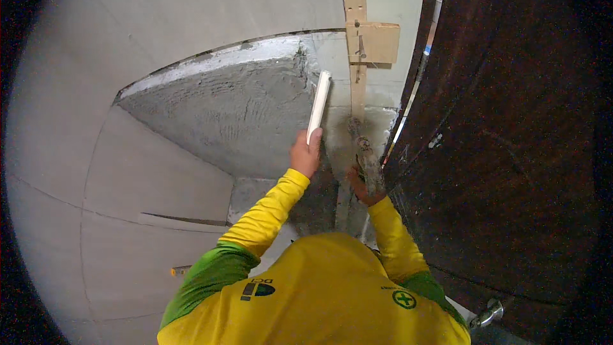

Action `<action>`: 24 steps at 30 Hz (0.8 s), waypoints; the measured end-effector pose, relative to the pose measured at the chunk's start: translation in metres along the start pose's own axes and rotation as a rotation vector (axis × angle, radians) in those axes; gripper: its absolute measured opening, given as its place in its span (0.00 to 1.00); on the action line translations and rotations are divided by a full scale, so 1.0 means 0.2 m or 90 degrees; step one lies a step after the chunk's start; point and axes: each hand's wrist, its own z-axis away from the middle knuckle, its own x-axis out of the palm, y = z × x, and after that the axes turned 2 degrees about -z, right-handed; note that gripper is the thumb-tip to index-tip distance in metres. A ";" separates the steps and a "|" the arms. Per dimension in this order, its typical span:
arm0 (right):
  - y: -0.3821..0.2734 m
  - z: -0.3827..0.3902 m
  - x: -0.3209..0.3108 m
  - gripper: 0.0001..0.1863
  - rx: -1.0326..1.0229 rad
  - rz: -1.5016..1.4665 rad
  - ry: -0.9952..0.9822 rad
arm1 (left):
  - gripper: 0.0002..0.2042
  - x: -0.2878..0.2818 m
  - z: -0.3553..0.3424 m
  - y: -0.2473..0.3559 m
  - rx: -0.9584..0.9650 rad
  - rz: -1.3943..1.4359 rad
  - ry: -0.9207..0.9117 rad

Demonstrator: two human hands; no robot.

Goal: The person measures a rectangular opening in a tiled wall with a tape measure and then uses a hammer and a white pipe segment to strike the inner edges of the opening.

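Note:
My left hand (305,153) is closed around the lower end of a long, narrow white strip (319,102), which points up and away in front of the rough grey mortar patch (236,115). To its right, my right hand (364,185) is at a rough, grey-brown wooden stick (364,147). Its fingers curl by the stick's lower part, and the stick hides some of the hand. The stick's upper end lies near the foot of a light wooden batten (355,89).
A short wood block (375,43) is nailed across the batten. Large grey tiles (166,166) border the mortar on the left. A dark brown door-like panel (498,128) stands on the right, with a metal knob (488,314) low down. A small yellow-ended object (181,270) lies at lower left.

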 end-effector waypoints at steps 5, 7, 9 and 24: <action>-0.28 -0.05 0.12 0.08 0.045 0.326 -0.007 | 0.22 -0.07 -0.01 0.07 0.003 -0.096 0.043; -0.47 -0.08 0.21 0.08 0.012 0.372 0.019 | 0.22 -0.09 0.01 0.08 -0.001 -0.067 0.041; -0.67 -0.11 0.30 0.10 0.000 0.445 0.003 | 0.22 -0.10 0.01 0.07 -0.007 -0.039 0.043; -0.46 -0.25 0.40 0.12 -0.108 0.120 0.084 | 0.24 -0.10 -0.01 0.03 0.000 -0.112 0.066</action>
